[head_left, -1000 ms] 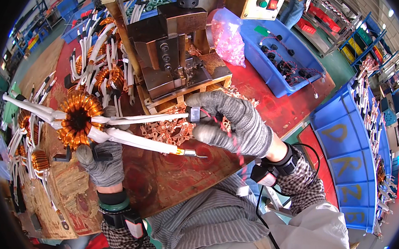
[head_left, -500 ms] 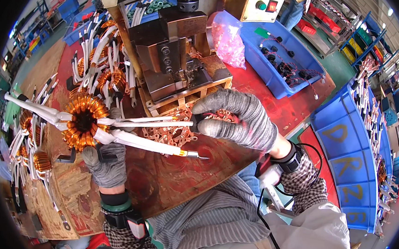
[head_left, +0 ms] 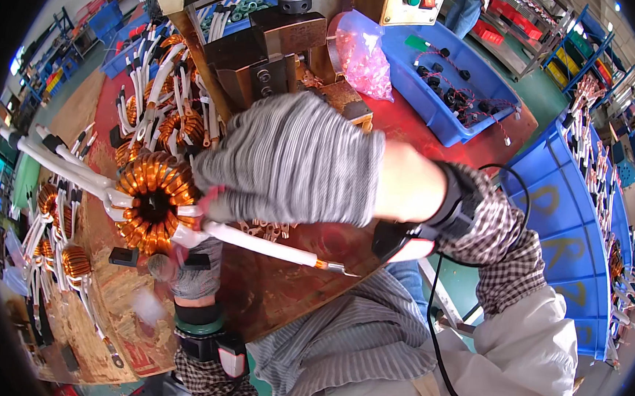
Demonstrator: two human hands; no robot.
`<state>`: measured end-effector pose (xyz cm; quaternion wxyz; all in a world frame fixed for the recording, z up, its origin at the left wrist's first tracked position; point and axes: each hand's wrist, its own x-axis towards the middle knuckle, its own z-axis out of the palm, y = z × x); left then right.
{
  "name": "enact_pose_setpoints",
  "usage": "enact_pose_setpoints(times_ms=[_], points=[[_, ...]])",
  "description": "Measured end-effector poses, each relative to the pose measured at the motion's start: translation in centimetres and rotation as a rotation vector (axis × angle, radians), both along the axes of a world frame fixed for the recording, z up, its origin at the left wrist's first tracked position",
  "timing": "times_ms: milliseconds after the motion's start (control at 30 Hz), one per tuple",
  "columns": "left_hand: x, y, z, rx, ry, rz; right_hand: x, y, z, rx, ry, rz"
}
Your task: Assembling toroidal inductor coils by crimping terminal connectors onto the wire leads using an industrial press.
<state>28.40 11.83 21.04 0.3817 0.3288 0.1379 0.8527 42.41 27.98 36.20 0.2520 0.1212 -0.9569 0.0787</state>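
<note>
A toroidal coil (head_left: 154, 203) of copper wire with white-sleeved leads is held over the bench's near left part. My left hand (head_left: 195, 281), in a grey knit glove, grips it from below; its thumb is blurred and the other fingers are mostly hidden. From the right, my gloved right hand (head_left: 298, 160) reaches across, its fingers closed around the leads close to the coil. One white lead (head_left: 273, 248) passes below that hand and ends in bare metal at the right. Other leads (head_left: 55, 161) stretch left with black sleeves.
Behind my right hand stands a dark metal press (head_left: 288, 38). Finished-looking coils (head_left: 75, 260) lie at the left. A pink bag (head_left: 363, 54), a blue bin (head_left: 451, 130) of black parts and a tall blue crate (head_left: 557, 244) are on the right. Copper lugs (head_left: 264, 229) lie below my hand.
My right hand has moved left from the upper lead's end to beside the coil, now covering part of the press and lugs. The coil has shifted slightly right and down.
</note>
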Motion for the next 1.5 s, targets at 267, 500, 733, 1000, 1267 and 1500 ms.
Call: enact_pose_setpoints(times_ms=[267, 500, 733, 1000, 1267, 1500], points=[[1.8, 2.6, 0.9, 0.003, -0.138, 0.034, -0.5, 1.2, -3.0, -0.39, -0.051, -0.005], [2.8, 3.2, 3.6, 0.138, -0.159, -0.566, -0.7, 2.1, -7.5, -0.989, -0.231, 0.183], [-0.6, 0.3, 3.4, 0.105, -0.133, 0.047, 4.6, 3.2, -9.5, -0.154, -0.288, -0.125], [-0.8, 0.7, 4.0, 0.195, -0.27, 0.071, 3.5, 1.8, -11.6, 0.027, -0.228, -0.115], [-0.4, 0.8, 3.8, -0.098, -0.148, 0.241, 5.0, 4.9, -9.3, -1.445, -0.156, -0.056], [-0.3, 1.4, 3.6, -0.1, -0.066, 0.19, 5.1, 5.0, -7.2, -1.442, -0.132, 0.016]])
